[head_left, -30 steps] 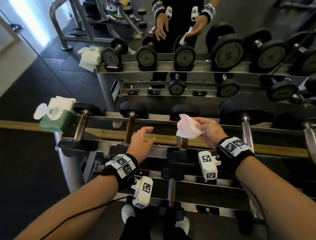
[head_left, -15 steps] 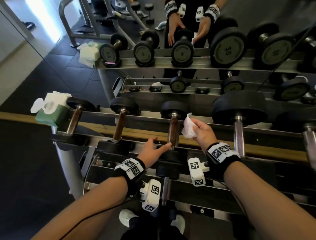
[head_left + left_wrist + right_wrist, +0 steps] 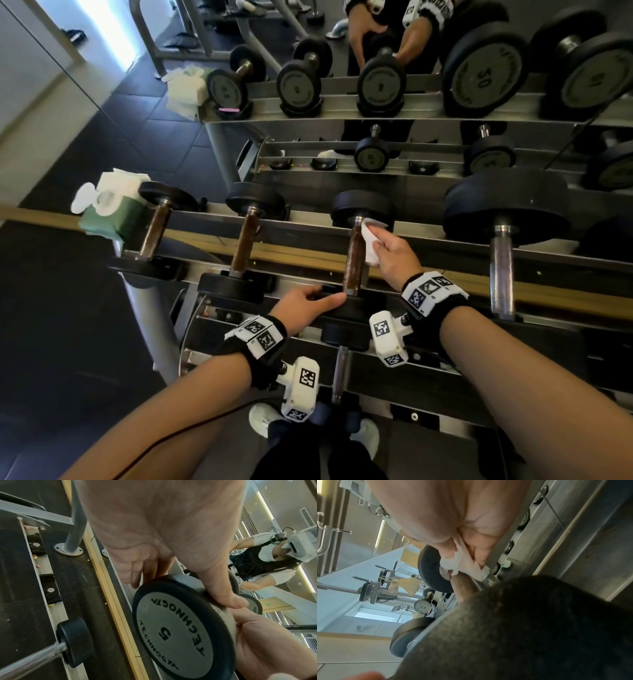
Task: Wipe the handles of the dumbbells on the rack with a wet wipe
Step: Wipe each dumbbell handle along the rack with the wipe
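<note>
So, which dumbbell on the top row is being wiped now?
The third dumbbell from the left: the right hand presses the wet wipe on its brown handle.

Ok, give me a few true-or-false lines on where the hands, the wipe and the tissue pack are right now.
1. The right hand presses the white wet wipe against the far end of the third dumbbell's brown handle. True.
2. The left hand holds a second wipe. False: it holds no wipe and grips that dumbbell's near black weight disc marked 5.
3. The green tissue pack sits at the left end of the grey metal rack. True.
4. The dumbbell is lifted clear of the rack. False: it lies in its cradle.
</note>
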The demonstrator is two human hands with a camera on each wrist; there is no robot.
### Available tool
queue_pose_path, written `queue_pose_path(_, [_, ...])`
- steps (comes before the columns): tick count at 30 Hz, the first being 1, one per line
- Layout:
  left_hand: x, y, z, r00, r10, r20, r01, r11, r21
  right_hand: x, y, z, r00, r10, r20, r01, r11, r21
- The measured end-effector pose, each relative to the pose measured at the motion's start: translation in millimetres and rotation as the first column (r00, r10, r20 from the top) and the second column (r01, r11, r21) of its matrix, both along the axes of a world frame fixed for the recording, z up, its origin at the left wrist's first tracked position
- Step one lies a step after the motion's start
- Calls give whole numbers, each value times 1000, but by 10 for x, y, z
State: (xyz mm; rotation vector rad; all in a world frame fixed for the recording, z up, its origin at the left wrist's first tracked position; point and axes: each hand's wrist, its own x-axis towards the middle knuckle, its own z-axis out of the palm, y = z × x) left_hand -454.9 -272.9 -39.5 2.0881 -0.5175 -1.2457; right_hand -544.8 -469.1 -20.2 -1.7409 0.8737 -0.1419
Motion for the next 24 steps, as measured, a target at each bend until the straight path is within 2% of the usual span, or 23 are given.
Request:
queue_pose_path(6, [-68, 17, -22, 1000, 18, 13, -17, 995, -99, 3, 20, -33, 997, 62, -54, -63, 998, -14])
queue_pose_path(9, [-88, 10, -87, 999, -22, 35, 26, 994, -101, -109, 128, -43, 993, 97, -67, -99, 995, -20])
queue_pose_path(13, [-69, -6, -175, 997, -63, -52, 56, 992, -115, -295, 240, -55, 984, 177, -32, -176, 984, 28])
queue_pose_path(18, [-36, -9, -196, 992, -75, -99, 59, 986, -157, -173, 11, 66, 1000, 14, 25, -12, 999, -51])
queue_pose_path(21, [-82, 6, -210, 995, -27, -99, 7, 981, -195, -24, -31, 74, 999, 45, -5, -45, 998, -43])
queue_pose_path(24, [-117, 6, -219, 996, -12, -93, -10, 974, -224, -5, 108, 7, 990, 106, -96, -110, 993, -39])
